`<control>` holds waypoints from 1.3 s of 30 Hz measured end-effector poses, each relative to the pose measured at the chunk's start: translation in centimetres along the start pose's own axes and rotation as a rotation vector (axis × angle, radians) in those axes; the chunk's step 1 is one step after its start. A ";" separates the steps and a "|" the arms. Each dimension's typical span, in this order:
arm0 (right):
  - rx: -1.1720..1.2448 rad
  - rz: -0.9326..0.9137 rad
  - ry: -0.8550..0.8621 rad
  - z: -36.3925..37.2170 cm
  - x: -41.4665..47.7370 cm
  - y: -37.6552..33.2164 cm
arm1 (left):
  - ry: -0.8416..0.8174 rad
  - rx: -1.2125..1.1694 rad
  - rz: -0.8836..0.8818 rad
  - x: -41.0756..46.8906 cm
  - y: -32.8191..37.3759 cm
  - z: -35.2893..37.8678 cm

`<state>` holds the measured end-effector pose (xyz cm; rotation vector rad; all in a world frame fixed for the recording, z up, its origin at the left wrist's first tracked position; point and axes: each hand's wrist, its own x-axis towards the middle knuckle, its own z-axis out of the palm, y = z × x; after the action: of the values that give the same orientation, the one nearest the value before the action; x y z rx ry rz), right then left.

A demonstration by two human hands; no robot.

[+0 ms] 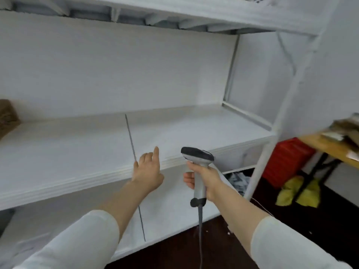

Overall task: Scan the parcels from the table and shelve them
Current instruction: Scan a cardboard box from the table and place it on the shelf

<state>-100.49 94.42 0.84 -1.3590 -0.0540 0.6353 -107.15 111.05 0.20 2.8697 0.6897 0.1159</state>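
The person stands facing the white shelf (pixel 77 152). The left hand (pixel 148 171) hovers just over its front edge with fingers straight and loosely spread, holding nothing. The right hand (pixel 206 181) is curled round the grip of the barcode scanner (pixel 197 154), head up, and its cable (pixel 200 230) hangs straight down.

1 brown parcel (pixel 7 115) sits on the shelf at the far left. More parcels (pixel 347 129) lie blurred on the wooden table (pixel 330 150) at the right edge, well apart from both hands.

The step in hand looks like going to fetch the next parcel. To do it well, the person should turn right to the table and pick 1 parcel with the free left hand, label facing up. The scanner should then aim squarely at the code, with the cable kept clear of the shelf post. The parcel then belongs flat on the bare board, beside the shelved 1.
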 end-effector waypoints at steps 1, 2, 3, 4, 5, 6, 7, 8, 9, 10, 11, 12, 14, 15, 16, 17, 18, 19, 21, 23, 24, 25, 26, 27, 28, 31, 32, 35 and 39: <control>0.011 -0.012 0.038 -3.1 -0.6 -0.6 | -0.023 -0.013 0.055 0.3 3.1 0.7; 0.018 -0.028 0.079 -6.2 -1.3 -1.2 | -0.040 -0.025 0.115 0.8 6.2 1.3; 0.019 -0.048 0.127 -9.1 -1.9 -1.9 | -0.046 -0.035 0.178 1.3 9.3 1.9; 0.015 -0.070 0.180 -11.9 -2.5 -2.5 | -0.041 -0.046 0.242 1.8 12.3 2.4; 0.012 -0.093 0.240 -14.7 -3.0 -3.1 | -0.032 -0.060 0.309 2.3 15.3 2.9; 0.017 -0.111 0.303 -17.4 -3.5 -3.6 | -0.032 -0.075 0.377 2.8 18.3 3.3; 0.029 -0.123 0.367 -19.9 -4.0 -3.9 | -0.040 -0.086 0.442 3.1 21.1 3.8; 0.046 -0.128 0.429 -22.3 -4.5 -4.2 | -0.049 -0.093 0.502 3.4 24.0 4.4; 0.065 -0.132 0.490 -24.8 -5.0 -4.4 | -0.059 -0.097 0.560 3.8 26.8 5.1; 0.082 -0.136 0.545 -27.0 -5.4 -4.7 | -0.069 -0.103 0.614 4.1 29.4 5.8; 0.099 -0.143 0.597 -29.3 -5.8 -5.0 | -0.079 -0.110 0.667 4.5 32.1 6.5; 0.119 -0.153 0.647 -31.4 -6.1 -5.4 | -0.088 -0.119 0.716 5.0 34.6 7.2; 0.150 -0.172 0.740 -35.3 -6.6 -6.3 | -0.111 -0.134 0.809 6.2 39.5 8.6; 0.160 -0.180 0.785 -37.2 -6.7 -6.8 | -0.121 -0.141 0.857 6.9 41.9 9.3; 0.167 -0.187 0.830 -38.9 -6.7 -7.4 | -0.128 -0.152 0.904 7.7 44.1 9.9; 0.172 -0.196 0.877 -40.7 -6.5 -8.0 | -0.137 -0.164 0.949 8.5 46.4 10.6; 0.175 -0.199 0.920 -42.3 -6.3 -8.7 | -0.152 -0.174 0.988 9.4 48.4 11.2; 0.179 -0.198 0.963 -43.8 -6.0 -9.4 | -0.175 -0.181 1.021 10.4 50.3 11.8; 0.178 -0.193 1.040 -46.5 -5.2 -10.8 | -0.225 -0.186 1.059 12.5 53.9 12.4; 0.151 -0.201 1.096 -48.9 -4.4 -12.0 | -0.244 -0.204 1.079 14.9 57.2 13.1; 0.127 -0.199 1.124 -50.1 -4.1 -12.5 | -0.251 -0.213 1.081 16.0 58.8 13.4; 0.100 -0.189 1.154 -51.4 -3.8 -12.8 | -0.262 -0.213 1.080 17.1 60.4 14.0; 0.076 -0.169 1.182 -52.6 -3.6 -12.9 | -0.281 -0.201 1.080 17.9 61.8 14.6; 0.059 -0.143 1.204 -53.7 -3.3 -12.8 | -0.307 -0.183 1.085 18.5 63.0 15.4; 0.050 -0.117 1.222 -54.7 -3.1 -12.6 | -0.331 -0.162 1.093 18.9 64.2 16.2; 0.060 -0.073 1.266 -58.3 -2.2 -12.4 | -0.353 -0.099 1.140 20.1 67.9 18.9; 0.068 -0.071 1.280 -59.6 -1.7 -12.4 | -0.356 -0.091 1.156 20.5 69.2 19.5; 0.083 -0.065 1.295 -63.8 0.4 -13.3 | -0.377 -0.075 1.174 21.9 73.2 20.9; 0.071 -0.085 1.250 -70.3 3.7 -16.1 | -0.373 -0.034 1.162 24.9 79.6 22.6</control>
<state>-63.53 32.43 -2.21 -1.4681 0.8970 -0.3553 -47.11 49.16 -5.22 2.7155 -1.0407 -0.2422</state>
